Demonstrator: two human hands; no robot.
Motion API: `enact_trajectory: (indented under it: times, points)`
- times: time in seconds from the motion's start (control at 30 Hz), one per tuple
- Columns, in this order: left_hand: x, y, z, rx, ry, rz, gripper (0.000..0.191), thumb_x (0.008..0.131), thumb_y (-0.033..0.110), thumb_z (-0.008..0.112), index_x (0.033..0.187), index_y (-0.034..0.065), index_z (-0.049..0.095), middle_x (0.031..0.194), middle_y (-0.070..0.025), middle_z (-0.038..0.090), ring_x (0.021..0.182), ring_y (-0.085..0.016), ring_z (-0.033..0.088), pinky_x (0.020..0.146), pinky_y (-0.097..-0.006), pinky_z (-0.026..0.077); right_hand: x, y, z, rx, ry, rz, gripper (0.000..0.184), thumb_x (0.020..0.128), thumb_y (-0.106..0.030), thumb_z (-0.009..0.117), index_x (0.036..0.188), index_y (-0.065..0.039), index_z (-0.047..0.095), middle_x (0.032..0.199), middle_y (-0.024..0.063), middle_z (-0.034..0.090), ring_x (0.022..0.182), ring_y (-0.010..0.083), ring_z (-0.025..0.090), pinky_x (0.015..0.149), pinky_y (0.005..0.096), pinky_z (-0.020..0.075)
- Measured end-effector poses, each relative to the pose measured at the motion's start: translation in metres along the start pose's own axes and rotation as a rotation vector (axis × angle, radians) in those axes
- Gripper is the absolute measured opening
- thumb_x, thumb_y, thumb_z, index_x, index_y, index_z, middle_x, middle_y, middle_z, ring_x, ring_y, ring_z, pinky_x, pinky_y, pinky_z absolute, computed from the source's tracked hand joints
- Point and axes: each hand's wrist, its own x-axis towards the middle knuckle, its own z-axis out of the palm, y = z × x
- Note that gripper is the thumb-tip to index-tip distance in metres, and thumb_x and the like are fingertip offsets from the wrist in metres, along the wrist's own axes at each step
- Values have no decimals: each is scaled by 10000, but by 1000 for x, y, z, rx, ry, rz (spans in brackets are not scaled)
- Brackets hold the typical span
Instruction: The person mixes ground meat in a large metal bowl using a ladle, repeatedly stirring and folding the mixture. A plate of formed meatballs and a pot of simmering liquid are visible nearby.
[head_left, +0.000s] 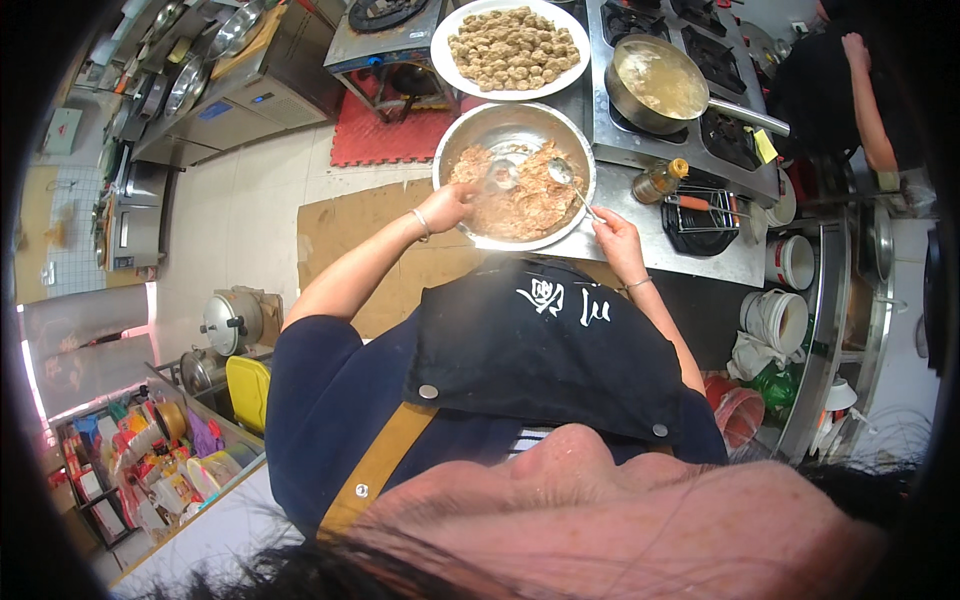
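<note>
A wide stainless steel bowl (589, 169) stands before me, holding a pinkish-brown minced meat mixture (536, 206) spread over its bottom and sides. In my right hand (621, 238) is the handle of a metal spoon (560, 171), whose bowl rests against the meat on the right side. My left hand (448, 207) reaches over the left rim, its fingers curled at the mixture; whether meat is between them is hidden. Just beyond the bowl, a large white oval platter (442, 66) carries a heap of small brown meatballs (517, 49).
To the right, a saucepan (652, 124) of cloudy liquid sits on a gas stove (720, 169), its long handle pointing right. A yellow-capped bottle (660, 181) and an orange-handled tool (701, 202) lie on the steel counter (637, 247). Another person (840, 90) stands at far right.
</note>
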Motion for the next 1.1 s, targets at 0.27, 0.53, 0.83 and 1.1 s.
enact_trajectory:
  times: [0.27,0.53,0.83,1.1]
  points:
    - [42,-42,34,86,40,-98,420,863,133,637,1277,76,676,967,-118,745,856,-196,706,804,-328,553,8,-6,5,-74,-29,-46,335,929,-135,625,1239,-28,696,767,36,670,684,105,604,612,286,477]
    - [54,-41,31,165,2,-75,330,862,130,607,1165,104,736,872,-87,733,803,-169,687,760,-338,546,36,-31,56,-942,-73,-610,238,913,-173,561,1112,-98,666,759,147,709,693,334,710,610,464,549]
    - [28,-7,21,153,24,39,275,858,159,625,1094,127,763,829,-80,716,769,-152,665,728,-336,539,61,8,95,-1186,-170,-651,164,867,-143,559,986,-64,639,729,141,698,697,320,724,622,430,573]
    - [36,-6,28,245,48,12,243,839,209,625,1021,116,755,874,-178,725,816,-249,695,775,-389,543,87,24,86,-445,-374,-138,320,906,-157,606,1167,-28,739,816,129,732,671,176,666,652,335,545]
